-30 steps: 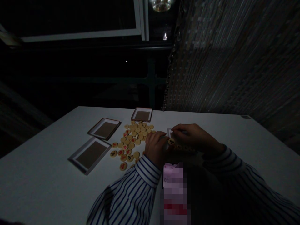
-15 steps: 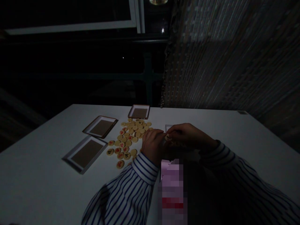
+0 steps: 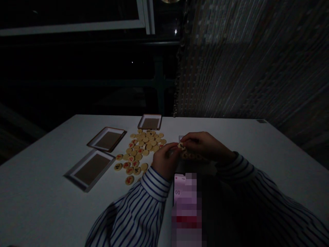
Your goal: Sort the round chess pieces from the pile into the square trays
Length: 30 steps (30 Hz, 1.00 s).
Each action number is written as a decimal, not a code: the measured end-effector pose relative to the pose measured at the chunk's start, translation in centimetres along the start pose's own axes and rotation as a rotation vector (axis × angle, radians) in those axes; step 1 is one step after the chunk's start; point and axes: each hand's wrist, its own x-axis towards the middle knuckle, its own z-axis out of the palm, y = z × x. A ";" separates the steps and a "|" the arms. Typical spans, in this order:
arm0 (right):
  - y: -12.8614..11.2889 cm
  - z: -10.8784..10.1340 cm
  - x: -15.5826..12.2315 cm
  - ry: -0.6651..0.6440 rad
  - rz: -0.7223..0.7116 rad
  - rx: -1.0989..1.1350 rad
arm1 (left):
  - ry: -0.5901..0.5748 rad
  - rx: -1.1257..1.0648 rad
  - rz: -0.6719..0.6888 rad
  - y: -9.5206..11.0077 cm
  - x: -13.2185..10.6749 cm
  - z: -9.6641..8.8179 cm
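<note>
Both hands meet over a white table in dim light. My left hand is curled, its fingertips pinching a round wooden game piece. My right hand is curled too, its fingertips on the same piece, above a small open box that it mostly hides. Several more pieces lie in a row under my right hand. To the left lies a loose spread of tan round pieces, some marked red, some black.
Three shallow rectangular trays or lids lie on the table: one near left, one behind it, a smaller one at the back. A phone with a lit screen lies close in front. A bead curtain hangs at right.
The piece held low at my left fingertips has risen to where both hands' fingertips meet. The whole scene has slid slightly left and up in view.
</note>
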 end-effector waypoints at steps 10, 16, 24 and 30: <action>-0.6 -0.2 -0.1 -0.026 -0.085 -0.205 | 0.058 -0.012 -0.002 0.2 0.0 -0.1; -0.6 -0.1 0.0 -0.061 -0.164 -0.402 | 0.094 -0.092 -0.056 0.8 0.2 0.0; -0.1 0.1 0.1 -0.062 -0.242 -0.498 | 0.118 -0.127 -0.113 0.9 0.3 0.0; -0.2 0.2 0.3 -0.037 -0.284 -0.572 | 0.112 -0.141 -0.143 1.3 0.4 -0.1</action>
